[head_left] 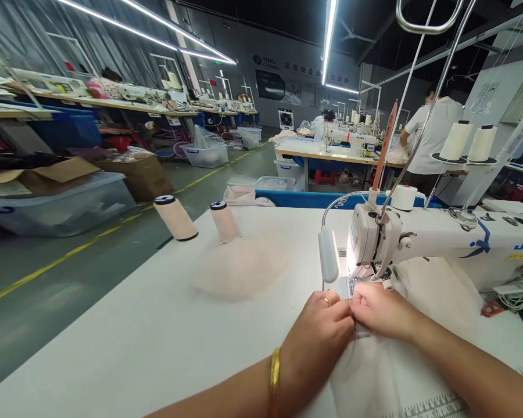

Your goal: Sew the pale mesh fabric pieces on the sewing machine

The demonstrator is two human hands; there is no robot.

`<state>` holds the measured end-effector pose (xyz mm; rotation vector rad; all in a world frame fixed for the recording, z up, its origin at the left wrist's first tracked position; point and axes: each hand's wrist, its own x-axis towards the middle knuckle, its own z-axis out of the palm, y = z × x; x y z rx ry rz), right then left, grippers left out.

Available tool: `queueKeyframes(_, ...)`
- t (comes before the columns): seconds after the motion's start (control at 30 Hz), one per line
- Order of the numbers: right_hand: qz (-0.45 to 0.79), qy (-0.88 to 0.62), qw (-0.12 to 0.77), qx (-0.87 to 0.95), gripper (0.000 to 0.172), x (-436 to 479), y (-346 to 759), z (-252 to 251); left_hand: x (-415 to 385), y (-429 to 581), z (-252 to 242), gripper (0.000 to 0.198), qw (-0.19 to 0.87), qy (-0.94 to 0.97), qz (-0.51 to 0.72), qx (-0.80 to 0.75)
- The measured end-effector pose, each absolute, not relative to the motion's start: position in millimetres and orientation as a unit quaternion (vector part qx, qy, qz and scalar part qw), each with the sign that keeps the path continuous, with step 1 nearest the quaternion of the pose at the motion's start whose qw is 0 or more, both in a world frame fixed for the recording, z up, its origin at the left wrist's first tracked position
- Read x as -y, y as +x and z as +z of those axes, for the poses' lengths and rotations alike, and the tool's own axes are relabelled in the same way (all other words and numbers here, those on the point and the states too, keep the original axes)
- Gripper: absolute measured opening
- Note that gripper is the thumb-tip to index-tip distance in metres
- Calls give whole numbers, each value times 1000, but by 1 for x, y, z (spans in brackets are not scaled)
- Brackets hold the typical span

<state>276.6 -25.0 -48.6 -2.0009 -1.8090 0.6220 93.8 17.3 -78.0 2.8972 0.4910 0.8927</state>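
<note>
A white sewing machine (377, 238) stands at the right of the table, its needle area lit. Just in front of the presser foot, my left hand (325, 325) is closed on a pale piece of fabric (366, 371) that hangs down toward me. Close beside it, my right hand (379, 307) is also closed, its fingers pinching the same fabric near the needle plate. The two hands almost touch. The fabric edge between the fingers is mostly hidden. More pale cloth (436, 290) lies under the machine arm.
Two pale thread cones (176, 219) (225, 222) stand at the table's far edge. A pale, blurred piece of sheer cloth (242, 267) lies on the white tabletop (157, 325). A small lamp (328, 255) hangs left of the needle. A co-worker (436, 133) stands behind the machine.
</note>
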Motion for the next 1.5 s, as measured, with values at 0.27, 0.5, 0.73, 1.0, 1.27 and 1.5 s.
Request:
queueKeyframes(0.27,-55,-602,202,771,18,55,282,-67,-23,94,-84,25,50,935,310,-166)
queueKeyframes(0.5,-30,-537,255,803,29,51,288,-82,-21,95,-80,11,42,938,279,-203)
queueKeyframes(0.73,2,-548,256,796,30,43,294,-79,-20,97,-76,10,59,941,236,-234)
queueKeyframes(1.0,-5,-579,237,780,31,40,296,-80,-22,102,-79,11,54,940,226,-248)
queueKeyframes(1.27,-33,-577,235,782,34,39,301,-88,-21,102,-77,12,47,938,227,-259)
queueKeyframes(1.5,-45,-565,242,788,30,38,304,-90,-25,102,-79,14,46,936,237,-257)
